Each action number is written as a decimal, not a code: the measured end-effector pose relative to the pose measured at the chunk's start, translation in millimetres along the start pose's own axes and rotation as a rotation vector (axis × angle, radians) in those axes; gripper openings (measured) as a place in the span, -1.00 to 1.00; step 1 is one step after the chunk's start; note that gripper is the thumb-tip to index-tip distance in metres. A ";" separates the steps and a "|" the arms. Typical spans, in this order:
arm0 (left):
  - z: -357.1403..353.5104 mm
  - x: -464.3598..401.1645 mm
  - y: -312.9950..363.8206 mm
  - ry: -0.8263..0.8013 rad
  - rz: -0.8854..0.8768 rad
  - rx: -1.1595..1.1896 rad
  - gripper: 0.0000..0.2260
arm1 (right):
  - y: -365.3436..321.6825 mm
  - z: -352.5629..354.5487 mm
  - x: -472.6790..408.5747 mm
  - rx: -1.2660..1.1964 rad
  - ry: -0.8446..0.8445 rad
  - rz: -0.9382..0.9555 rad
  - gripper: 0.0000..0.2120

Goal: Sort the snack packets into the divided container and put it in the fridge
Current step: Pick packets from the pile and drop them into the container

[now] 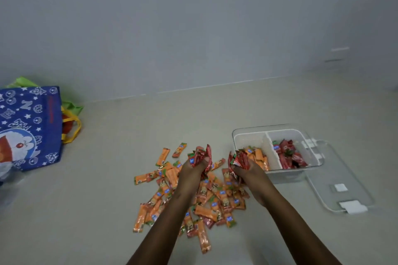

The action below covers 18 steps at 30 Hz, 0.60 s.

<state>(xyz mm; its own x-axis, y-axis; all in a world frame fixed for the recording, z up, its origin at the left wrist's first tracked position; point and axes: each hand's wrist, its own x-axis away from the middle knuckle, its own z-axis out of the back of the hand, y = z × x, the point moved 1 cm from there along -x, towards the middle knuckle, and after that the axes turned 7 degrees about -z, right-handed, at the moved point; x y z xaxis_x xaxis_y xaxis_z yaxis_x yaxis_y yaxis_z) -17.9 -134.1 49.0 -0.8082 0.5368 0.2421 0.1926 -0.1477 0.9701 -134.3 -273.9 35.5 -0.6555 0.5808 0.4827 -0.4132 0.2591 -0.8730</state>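
Observation:
A heap of orange snack packets [206, 211] lies spread on the pale floor, with a few red ones mixed in. My left hand [191, 170] grips a bunch of red packets [201, 156] above the heap. My right hand [247, 171] grips another bunch of red packets [237, 160], just left of the clear divided container [239, 137]. The container's left compartment holds orange packets [258, 156]. Its right compartment holds red packets [288, 154].
The container's clear lid [344, 178] lies flat on the floor to its right. A blue cartoon-print tote bag [28, 127] with yellow handles sits at the far left against the wall. A wall runs along the back.

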 end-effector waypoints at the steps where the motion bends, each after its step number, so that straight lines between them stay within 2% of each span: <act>1: -16.5 -0.2 4.7 -0.029 -0.023 0.006 -0.81 | -1.3 17.4 3.3 -0.046 0.019 0.023 -0.82; 4: -32.5 -7.6 8.5 -0.054 -0.029 0.013 -0.81 | -5.8 42.0 -12.8 -0.075 0.167 0.031 -0.75; 6: -113.4 5.9 28.2 -0.133 -0.068 -0.026 -0.86 | -6.3 134.3 -12.4 -0.190 0.316 0.045 -0.74; 9: -122.2 5.4 24.2 -0.144 -0.060 -0.031 -0.87 | -6.2 162.4 -39.7 -0.075 0.409 0.001 -0.73; 14: -148.4 9.7 14.2 -0.124 -0.039 -0.093 -0.83 | -11.2 198.5 -76.8 0.259 0.279 -0.151 -0.77; 18: -155.2 13.5 7.3 -0.111 -0.028 -0.167 -0.83 | -17.2 195.1 -92.2 0.629 0.171 -0.177 -0.64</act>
<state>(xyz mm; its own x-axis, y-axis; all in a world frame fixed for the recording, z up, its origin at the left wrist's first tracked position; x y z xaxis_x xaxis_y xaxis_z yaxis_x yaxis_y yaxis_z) -113.8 -256.8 56.9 -0.7441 0.6292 0.2245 0.0686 -0.2623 0.9625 -190.0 -482.5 19.7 -0.4560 0.6987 0.5513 -0.8283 -0.1067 -0.5500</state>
